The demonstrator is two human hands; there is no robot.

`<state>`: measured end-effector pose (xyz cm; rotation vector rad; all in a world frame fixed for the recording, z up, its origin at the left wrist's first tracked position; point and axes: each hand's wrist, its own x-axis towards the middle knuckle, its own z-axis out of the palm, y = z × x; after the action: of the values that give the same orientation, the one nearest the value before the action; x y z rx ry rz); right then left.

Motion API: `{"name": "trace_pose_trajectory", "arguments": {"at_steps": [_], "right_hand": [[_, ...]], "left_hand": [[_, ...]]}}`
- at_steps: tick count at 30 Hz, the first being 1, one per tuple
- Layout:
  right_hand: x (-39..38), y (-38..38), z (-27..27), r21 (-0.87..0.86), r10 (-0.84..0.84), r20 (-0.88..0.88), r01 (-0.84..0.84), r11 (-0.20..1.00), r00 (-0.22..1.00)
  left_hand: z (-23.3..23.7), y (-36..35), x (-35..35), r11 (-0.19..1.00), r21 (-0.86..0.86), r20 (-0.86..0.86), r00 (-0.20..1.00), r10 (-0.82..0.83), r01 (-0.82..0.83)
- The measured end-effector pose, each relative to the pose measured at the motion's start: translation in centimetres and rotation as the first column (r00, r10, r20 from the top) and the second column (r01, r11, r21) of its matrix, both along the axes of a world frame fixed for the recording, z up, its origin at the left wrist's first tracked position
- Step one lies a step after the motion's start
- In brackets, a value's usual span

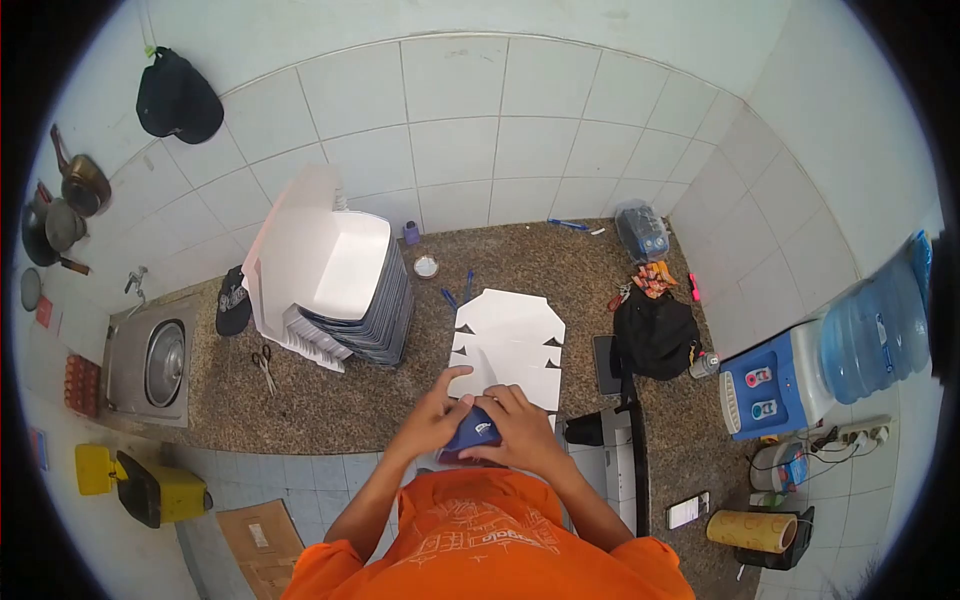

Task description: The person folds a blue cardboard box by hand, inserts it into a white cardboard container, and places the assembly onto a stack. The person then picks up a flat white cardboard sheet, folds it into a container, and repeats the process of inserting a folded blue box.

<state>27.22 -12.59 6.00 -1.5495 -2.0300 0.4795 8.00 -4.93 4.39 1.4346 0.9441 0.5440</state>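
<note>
A die-cut cardboard box blank [515,330], white on its inner face with notched slots along both sides, lies at the counter's front edge. Its near end is bent up and shows a dark blue printed side. My left hand [432,418] grips the left of this bent part, thumb on the fold and index finger stretched over the white sheet. On the right of the same part, my right hand [515,428] has its fingers curled over the fold. To the left stands a tall nested stack of folded boxes [345,265], white inside and blue outside, with more flat pieces leaning beside it.
Scissors [264,368], a black cap [233,303] and a sink [150,400] are on the left. Blue pens [468,286] and a small white-filled dish [426,266] lie behind the blank. Rightward are a black bag [655,335], a phone [688,510] and a water dispenser [775,385].
</note>
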Motion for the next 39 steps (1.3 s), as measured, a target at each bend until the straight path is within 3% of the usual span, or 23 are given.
{"name": "trace_pose_trajectory", "arguments": {"at_steps": [1, 3, 5, 6, 7, 9, 11, 13, 15, 16, 17, 18, 19, 21, 22, 23, 24, 26, 27, 31, 33, 36, 39], "right_hand": [[0.5, 0.2, 0.1, -0.062, 0.005, 0.049, -0.002, 0.998, 0.999], [3.0, 0.2, -0.4, -0.06, -0.127, -0.22, 0.117, 0.991, 0.967], [5.5, 0.4, -2.2, -0.096, -0.269, -0.514, 0.257, 0.962, 0.815], [6.1, 0.3, -3.7, -0.104, -0.322, -0.618, 0.332, 0.937, 0.717], [5.9, 0.3, -4.6, -0.104, -0.317, -0.621, 0.326, 0.94, 0.717], [5.6, -0.1, -6.3, -0.139, -0.394, -0.576, 0.388, 0.911, 0.716], [6.7, 0.2, -7.8, -0.203, -0.388, -0.482, 0.33, 0.922, 0.786], [6.5, 1.4, -6.6, 0.328, -0.521, 0.081, 0.471, 0.819, 0.85], [5.6, 2.4, -4.6, 0.338, -0.414, 0.028, 0.381, 0.861, 0.91], [4.7, 2.6, -4.2, 0.003, -0.228, -0.318, 0.242, 0.97, 0.92], [3.9, 2.8, -3.9, -0.244, -0.136, -0.658, -0.039, 0.969, 0.741], [3.4, 2.9, -3.5, -0.313, -0.139, -0.658, -0.1, 0.944, 0.74], [3.0, 2.8, -3.4, -0.305, -0.128, -0.659, -0.108, 0.946, 0.741], [2.3, 2.3, -3.4, -0.226, -0.173, -0.909, -0.1, 0.969, 0.378], [1.8, 2.3, -3.2, -0.193, -0.109, -0.834, -0.102, 0.976, 0.54], [1.7, 2.6, -2.7, -0.195, -0.103, -0.833, -0.115, 0.974, 0.543], [1.6, 3.1, -2.2, -0.267, 0.071, -0.738, -0.387, 0.883, 0.671], [2.2, 3.9, -1.0, -0.397, 0.407, -0.59, -0.69, 0.605, 0.697], [2.5, 4.0, -0.6, -0.396, 0.416, -0.587, -0.694, 0.601, 0.695], [2.2, 3.1, 0.5, -0.479, 0.465, -0.344, -0.578, 0.66, 0.816], [1.3, 2.7, 0.0, -0.3, -0.029, -0.395, -0.099, 0.949, 0.918], [0.3, 2.8, -0.1, -0.176, 0.009, -0.413, -0.089, 0.98, 0.911], [-0.9, 3.0, 0.9, -0.088, -0.053, -0.413, 0.018, 0.996, 0.909]], "left_hand": [[0.1, 0.8, -0.8, 0.992, -0.099, 0.124, 0.99, -0.061, 0.074], [-1.4, 3.1, -4.9, 0.983, -0.157, 0.086, 0.993, -0.084, 0.097], [-3.8, 4.6, -7.5, 0.91, -0.35, 0.517, 0.856, -0.01, 0.222], [-3.4, 4.6, -8.0, 0.834, -0.319, 0.73, 0.678, -0.087, 0.45], [-2.6, 4.0, -7.7, 0.837, -0.319, 0.728, 0.681, -0.084, 0.444], [-1.5, 2.0, -5.8, 0.985, 0.012, 0.181, 0.968, -0.173, 0.174], [-2.7, 1.4, -4.9, 0.999, 0.008, 0.198, 0.979, -0.053, 0.052], [-2.3, 1.0, -4.6, 0.99, 0.111, 0.129, 0.987, -0.1, 0.086], [-1.6, 0.2, -4.1, 0.977, 0.146, -0.07, 0.987, -0.147, 0.156], [-2.2, -0.2, -3.8, 0.948, 0.079, -0.126, 0.947, -0.296, 0.307], [-2.7, -0.3, -3.4, 0.894, 0.009, -0.173, 0.881, -0.44, 0.448], [-4.2, -1.8, -2.9, 0.939, -0.126, 0.151, 0.942, -0.301, 0.321], [-4.2, -2.1, -3.3, 0.942, -0.119, 0.148, 0.944, -0.295, 0.313], [-3.8, -2.7, -4.2, 0.646, -0.707, 0.19, 0.956, -0.221, 0.29], [-2.7, -3.6, -4.1, 0.573, -0.731, 0.208, 0.922, -0.327, 0.369], [-4.8, -4.2, -3.8, 0.577, -0.732, 0.211, 0.926, -0.314, 0.362], [-8.7, -5.0, -3.6, 0.603, -0.705, 0.209, 0.922, -0.325, 0.372], [-5.5, -5.5, -2.7, 0.686, -0.654, 0.262, 0.947, -0.188, 0.318], [-5.7, -5.4, -2.8, 0.692, -0.651, 0.263, 0.948, -0.181, 0.313], [-5.7, -5.0, -3.1, 0.695, -0.692, 0.235, 0.971, -0.038, 0.195], [-5.7, -4.7, -3.5, 0.688, -0.712, 0.209, 0.978, 0.017, 0.14], [-4.5, -4.1, -3.6, 0.92, -0.375, 0.323, 0.946, 0.01, 0.118], [-4.8, -3.4, -3.7, 0.926, -0.372, 0.266, 0.963, 0.034, 0.069]]}}
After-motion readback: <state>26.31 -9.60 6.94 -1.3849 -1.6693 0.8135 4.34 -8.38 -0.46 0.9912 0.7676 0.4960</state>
